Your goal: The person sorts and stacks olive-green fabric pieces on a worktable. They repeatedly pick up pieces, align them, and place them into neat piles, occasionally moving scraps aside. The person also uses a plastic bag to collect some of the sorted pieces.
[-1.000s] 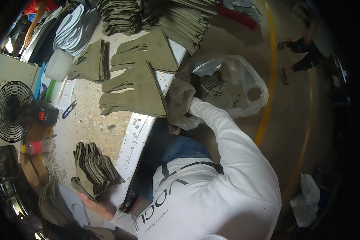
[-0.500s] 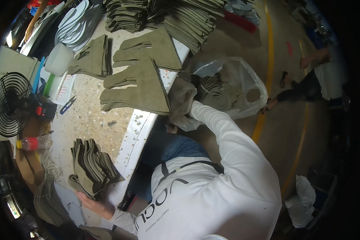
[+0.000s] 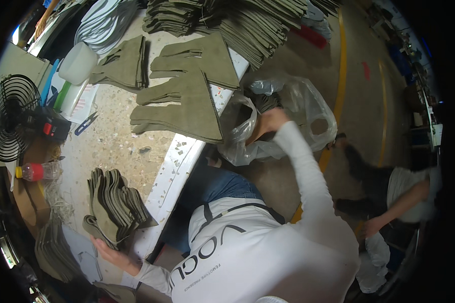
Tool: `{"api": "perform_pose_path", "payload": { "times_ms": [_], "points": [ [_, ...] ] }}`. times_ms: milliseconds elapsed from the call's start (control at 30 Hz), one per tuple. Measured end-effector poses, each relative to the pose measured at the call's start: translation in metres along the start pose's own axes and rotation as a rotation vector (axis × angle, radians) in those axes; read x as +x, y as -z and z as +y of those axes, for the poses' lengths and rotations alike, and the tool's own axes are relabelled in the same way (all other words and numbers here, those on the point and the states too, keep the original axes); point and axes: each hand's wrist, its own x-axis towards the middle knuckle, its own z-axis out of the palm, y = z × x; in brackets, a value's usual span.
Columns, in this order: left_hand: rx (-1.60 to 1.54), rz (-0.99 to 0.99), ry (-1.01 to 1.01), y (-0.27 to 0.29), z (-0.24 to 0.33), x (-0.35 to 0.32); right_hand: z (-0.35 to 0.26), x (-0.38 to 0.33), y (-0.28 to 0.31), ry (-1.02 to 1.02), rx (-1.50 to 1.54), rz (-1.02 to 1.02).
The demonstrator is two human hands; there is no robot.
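My left hand (image 3: 115, 256) rests against the near edge of a bunched stack of olive glove pieces (image 3: 117, 202) on the table. Its visible fingers are stretched along the stack; some fingertips are hidden behind it. At the mouth of a clear plastic bag (image 3: 318, 136), off the table's right edge, my right hand (image 3: 275, 120) is closed on a dark olive bundle of pieces (image 3: 269, 102). My arm and the bag partly cover that bundle. Flat glove-shaped olive pieces (image 3: 187, 108) lie in small piles on the table by the bag.
Tall olive stacks (image 3: 258, 30) and pale cut pieces (image 3: 103, 25) stand at the far side. On the left are a black fan (image 3: 12, 118), a bottle (image 3: 35, 171), thread snips (image 3: 86, 124) and a white tub (image 3: 78, 63). Another person (image 3: 399, 197) is on the right.
My right hand has come up out of the bag's depth into sight, with a dark bundle at its fingers. My left hand stays at the stack. The other person has moved nearer.
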Motion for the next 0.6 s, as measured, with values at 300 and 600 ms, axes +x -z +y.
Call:
{"api": "perform_pose_path", "payload": {
  "times_ms": [300, 600],
  "points": [
    [-0.657, -0.089, 0.403, -0.002, 0.026, 0.004, 0.036, -0.020, 0.065, 0.060, -0.274, 0.917],
    [-0.703, -0.312, 0.517, 0.025, 0.001, 0.014, 0.048, 0.011, 0.016, -0.022, -0.780, 0.346]
  ]
}}
